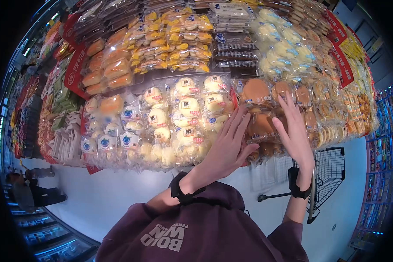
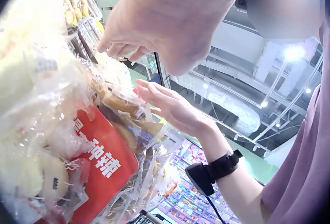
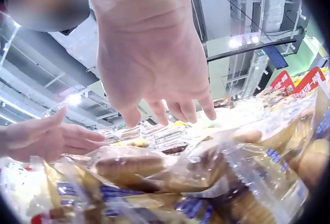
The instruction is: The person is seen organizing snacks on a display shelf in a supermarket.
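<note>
Both hands reach over clear-wrapped brown round cakes [image 1: 262, 125] at the front of the display. The left hand [image 1: 225, 146] lies with long, nearly straight fingers along the left side of these packs, thumb pointing right. To its right, the right hand [image 1: 294, 135] has its fingers spread over the packs, fingertips near a brown cake. In the right wrist view the right hand [image 3: 154, 64] hangs above wrapped cakes [image 3: 129, 167], its fingers slightly bent and holding nothing. The left wrist view shows the left hand [image 2: 160, 23] beside the packs; whether it touches them is unclear.
Pale packaged buns [image 1: 188, 107] fill the display left of the hands, with a red divider [image 2: 105, 164] between them and the brown cakes. Yellow packs [image 1: 190, 39] and dark packs [image 1: 235, 52] lie behind. A black shopping cart [image 1: 329, 174] stands at right; a person [image 1: 35, 192] is at far left.
</note>
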A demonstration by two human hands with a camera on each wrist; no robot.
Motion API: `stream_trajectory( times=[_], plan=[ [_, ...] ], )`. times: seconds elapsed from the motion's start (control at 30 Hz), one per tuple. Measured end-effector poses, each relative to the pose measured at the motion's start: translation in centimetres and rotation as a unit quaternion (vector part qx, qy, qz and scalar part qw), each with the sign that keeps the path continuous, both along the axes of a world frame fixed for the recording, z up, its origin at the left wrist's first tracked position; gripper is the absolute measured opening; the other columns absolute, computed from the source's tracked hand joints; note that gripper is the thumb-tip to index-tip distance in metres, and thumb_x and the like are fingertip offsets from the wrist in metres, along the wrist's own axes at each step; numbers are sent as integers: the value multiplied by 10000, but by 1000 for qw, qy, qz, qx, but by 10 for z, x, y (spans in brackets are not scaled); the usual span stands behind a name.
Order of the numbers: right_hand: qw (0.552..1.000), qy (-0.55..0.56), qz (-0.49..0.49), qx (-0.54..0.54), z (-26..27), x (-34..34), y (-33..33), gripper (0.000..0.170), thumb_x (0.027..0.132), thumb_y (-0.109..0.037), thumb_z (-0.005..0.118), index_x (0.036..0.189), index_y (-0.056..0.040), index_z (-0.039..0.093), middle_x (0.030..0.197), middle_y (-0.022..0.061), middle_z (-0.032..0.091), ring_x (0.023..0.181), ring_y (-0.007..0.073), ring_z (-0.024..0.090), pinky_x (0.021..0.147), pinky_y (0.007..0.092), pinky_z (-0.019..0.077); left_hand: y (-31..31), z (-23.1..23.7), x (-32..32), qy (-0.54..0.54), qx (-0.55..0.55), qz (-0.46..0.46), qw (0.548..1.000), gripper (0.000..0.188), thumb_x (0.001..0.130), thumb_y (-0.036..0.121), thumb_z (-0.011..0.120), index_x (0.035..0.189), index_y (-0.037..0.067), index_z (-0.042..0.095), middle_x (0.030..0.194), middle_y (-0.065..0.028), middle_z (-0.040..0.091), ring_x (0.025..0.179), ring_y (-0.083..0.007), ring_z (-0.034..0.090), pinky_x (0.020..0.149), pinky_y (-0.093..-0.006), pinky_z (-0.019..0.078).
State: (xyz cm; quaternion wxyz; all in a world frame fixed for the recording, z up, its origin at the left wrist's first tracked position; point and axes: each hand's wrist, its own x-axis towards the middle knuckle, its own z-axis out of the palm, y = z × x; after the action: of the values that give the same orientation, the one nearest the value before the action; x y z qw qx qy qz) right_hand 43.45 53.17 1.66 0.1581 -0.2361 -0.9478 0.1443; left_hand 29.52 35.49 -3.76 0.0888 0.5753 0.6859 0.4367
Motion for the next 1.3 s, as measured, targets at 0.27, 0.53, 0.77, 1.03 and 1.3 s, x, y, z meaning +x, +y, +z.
stream_trajectory(
  times=[0.27, 0.53, 0.77, 1.03, 1.3],
  plan=[
    [989, 15, 137, -43, -1, -29, -79, 554, 929, -165, 661, 1442, -63, 479, 1574, 170, 367, 1472, 336, 327, 1206, 494, 249, -73, 8, -41, 18, 42, 89, 995, 340, 850, 55, 744, 1181, 41, 669, 1178, -125, 680, 1103, -299, 630, 1040, -412, 454],
    [969, -34, 241, -48, -3, -119, -152, 543, 956, -226, 631, 1446, -76, 454, 1492, 170, 458, 1390, 333, 425, 1180, 481, 304, -149, 2, -105, 12, 47, 90, 995, 301, 796, -127, 637, 1040, 37, 702, 1076, -98, 710, 924, -298, 647, 838, -395, 510],
    [944, 17, 330, -28, 9, -265, -219, 554, 926, -209, 674, 1414, -36, 475, 1403, 165, 531, 1318, 344, 481, 1121, 448, 379, -231, 1, -175, -15, 35, 62, 997, 272, 803, -51, 659, 1057, 47, 676, 1016, -91, 684, 927, -296, 636, 843, -391, 495],
    [942, -29, 334, -3, -41, -386, -249, 645, 776, -153, 760, 1357, -44, 502, 1219, 167, 608, 1218, 343, 537, 1079, 439, 397, -304, -4, -231, -89, 29, 65, 993, 284, 837, -69, 666, 1090, 53, 703, 1044, -91, 721, 930, -260, 684, 812, -343, 546],
    [964, 33, 264, 29, -9, -368, -273, 628, 709, -108, 775, 1283, -51, 526, 1181, 169, 616, 1166, 350, 554, 1043, 442, 412, -331, -5, -269, -253, 123, 168, 945, 437, 895, 24, 692, 1305, 11, 541, 1336, -137, 575, 1154, -221, 605, 918, -329, 509]
  ],
)
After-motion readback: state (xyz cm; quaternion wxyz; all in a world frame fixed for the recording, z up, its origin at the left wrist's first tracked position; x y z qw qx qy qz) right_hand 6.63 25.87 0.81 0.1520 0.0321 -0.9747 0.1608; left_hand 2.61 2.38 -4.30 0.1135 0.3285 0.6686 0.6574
